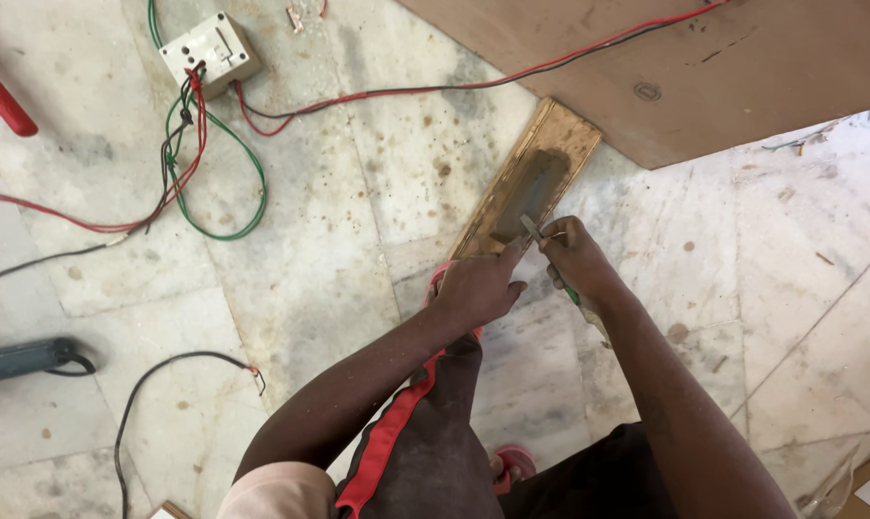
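Left hand (475,286): yours; fingers curled, index fingertip pressed on the near end of the wooden board (531,183). It holds nothing.
Right hand (574,259): fist closed around a green-handled chisel (533,229), blade tip on the board just beside your left fingertip.
Board: narrow, with a dark recessed slot, lying on the marble floor (358,192), angled far-right, far end beside the plywood sheet (704,67).
Far left: white switch box (210,50), red, green and black wires (190,163).

We reached both arms forward and down, our left hand (478,285) pressed flat, our right hand (571,255) curled in a tight grip.
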